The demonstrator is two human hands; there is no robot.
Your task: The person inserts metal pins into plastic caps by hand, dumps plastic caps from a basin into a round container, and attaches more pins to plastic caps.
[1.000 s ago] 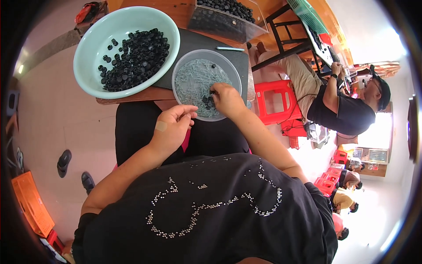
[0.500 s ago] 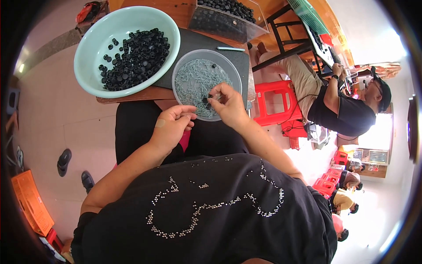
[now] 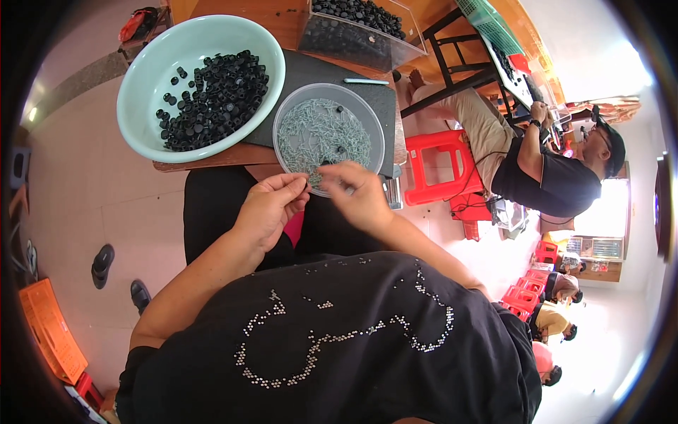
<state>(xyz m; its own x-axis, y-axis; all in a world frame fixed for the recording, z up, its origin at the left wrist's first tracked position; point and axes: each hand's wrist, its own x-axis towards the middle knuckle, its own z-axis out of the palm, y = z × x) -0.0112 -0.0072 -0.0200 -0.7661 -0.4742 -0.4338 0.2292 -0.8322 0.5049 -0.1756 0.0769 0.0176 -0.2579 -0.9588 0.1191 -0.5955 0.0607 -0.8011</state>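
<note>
While pinched on something too small to tell, left hand point(image 3: 272, 205) and right hand point(image 3: 357, 194) beside one clear dish point(image 3: 374, 134), one green basin point(image 3: 141, 78).

A glossy pale-green plastic basin point(image 3: 141, 106) holds matt black plastic caps point(image 3: 215, 95). Dull grey metal screws point(image 3: 321, 134) fill a clear plastic dish point(image 3: 286, 116) on a matt dark mat point(image 3: 311, 71) over a smooth, varnished wooden table point(image 3: 282, 18).
</note>
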